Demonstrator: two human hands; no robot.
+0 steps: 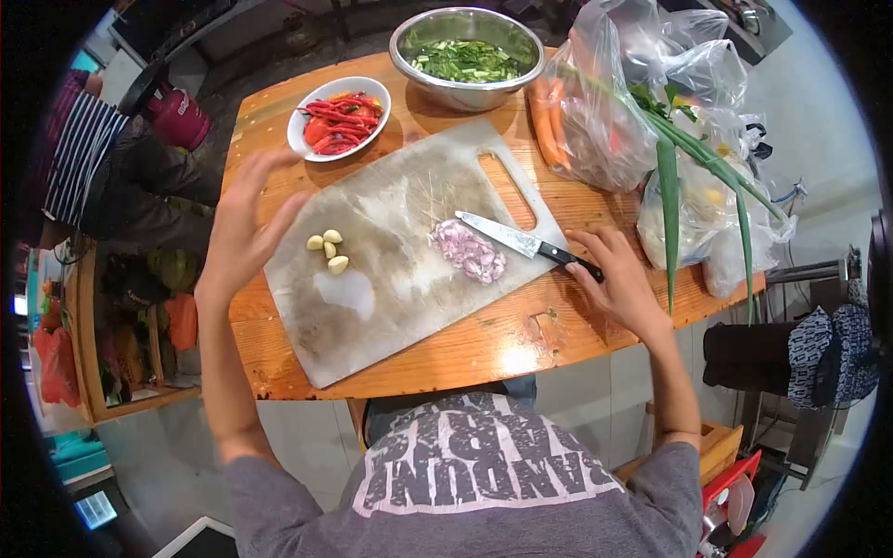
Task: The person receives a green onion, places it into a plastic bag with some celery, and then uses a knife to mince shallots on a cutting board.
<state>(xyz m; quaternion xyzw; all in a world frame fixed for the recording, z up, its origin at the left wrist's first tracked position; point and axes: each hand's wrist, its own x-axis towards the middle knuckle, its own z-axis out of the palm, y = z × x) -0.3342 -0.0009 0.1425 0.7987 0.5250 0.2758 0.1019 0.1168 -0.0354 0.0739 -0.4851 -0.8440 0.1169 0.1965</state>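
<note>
My left hand (249,223) is raised over the left edge of the cutting board (391,316), fingers apart and holding nothing, just below the white bowl (383,89) of red chilies (342,123). At the board's right edge, my right hand (619,284) has its thumb and fingers around the black handle of a knife (507,237). The blade lies flat on the board, its tip pointing left. Chopped shallots (468,253) sit in a small heap right beside the blade. Several peeled garlic cloves (330,249) are grouped on the board's left part.
A steel bowl (409,70) with cut greens (465,61) in water stands at the table's back. Plastic bags (605,130) with carrots (549,121) and leeks (670,205) fill the right side of the wooden table (521,344). Another person (130,158) is at far left near a gas cylinder (181,116).
</note>
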